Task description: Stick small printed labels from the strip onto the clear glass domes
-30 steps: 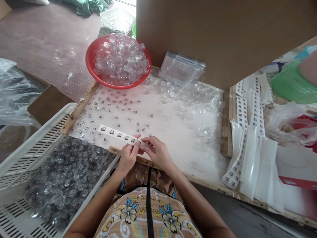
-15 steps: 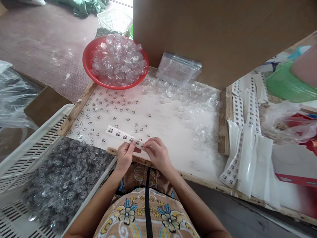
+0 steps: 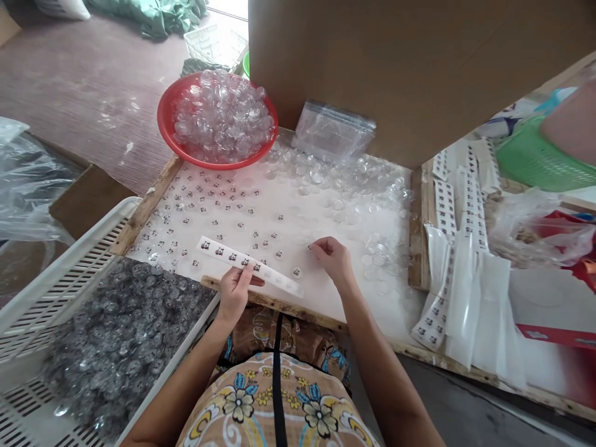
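While left fingers (image 3: 245, 277) pinch strip (image 3: 226, 253), right (image 3: 328, 249), sticker (image 3: 310, 248)

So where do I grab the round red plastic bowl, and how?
Probably the rim of the red bowl, from its left and right sides, holding it level: the wide edge flares outward, and clear round discs are heaped inside.

Small workshop, with bulk clear discs in a basin (image 3: 166, 118)

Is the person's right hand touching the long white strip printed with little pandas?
Apart. The head view shows white work surface between the right hand and the strip, which the left hand holds.
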